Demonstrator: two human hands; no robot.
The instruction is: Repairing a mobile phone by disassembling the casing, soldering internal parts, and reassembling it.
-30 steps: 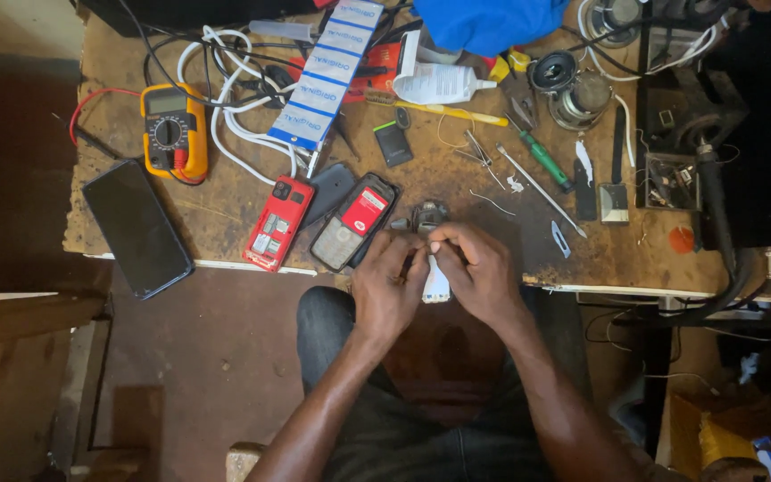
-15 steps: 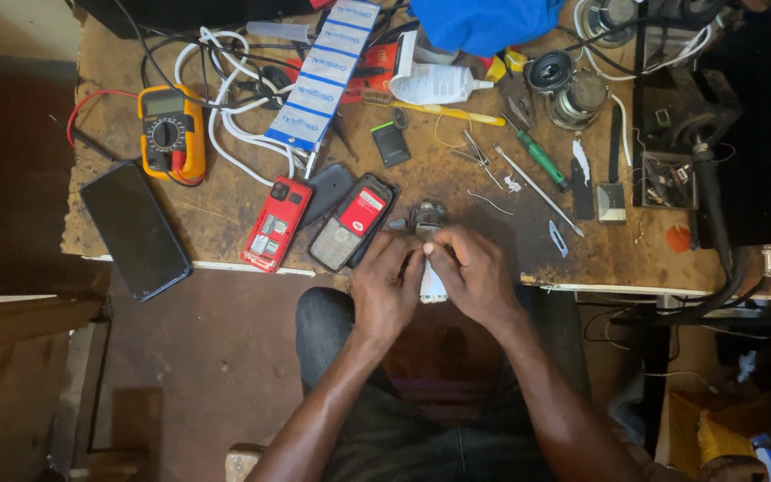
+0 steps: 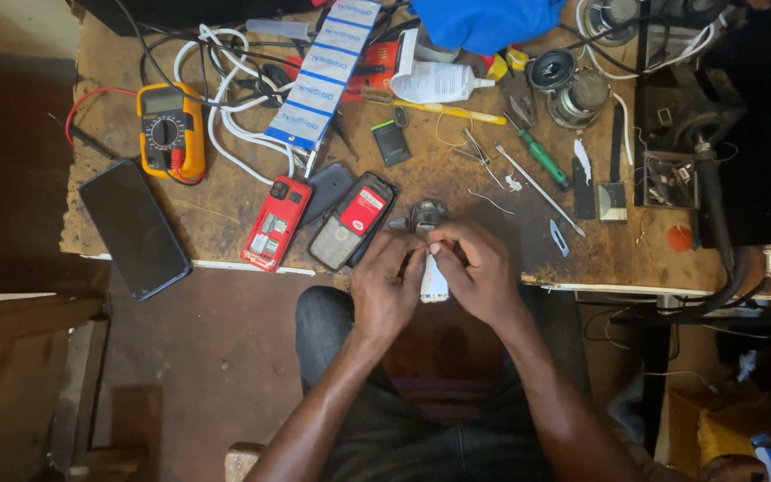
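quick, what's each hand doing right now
left hand: closed on the white part
right hand: closed on the same white part

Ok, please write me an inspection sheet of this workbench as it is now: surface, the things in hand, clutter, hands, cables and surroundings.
Surface: worn wooden bench, stained and scratched, crowded with tools.
Things in hand: small white part, held at the bench's near edge, partly hidden by fingers.
Clutter: yellow multimeter; dark phone overhanging the edge; red phone body; opened phone; green screwdriver; white glue bottle; blue cloth.
Hands: left hand and right hand both grip the white part.
Cables: white cable looped beside the multimeter; red lead; black hose at right.
Surroundings: brown floor; person seated, dark trousers.
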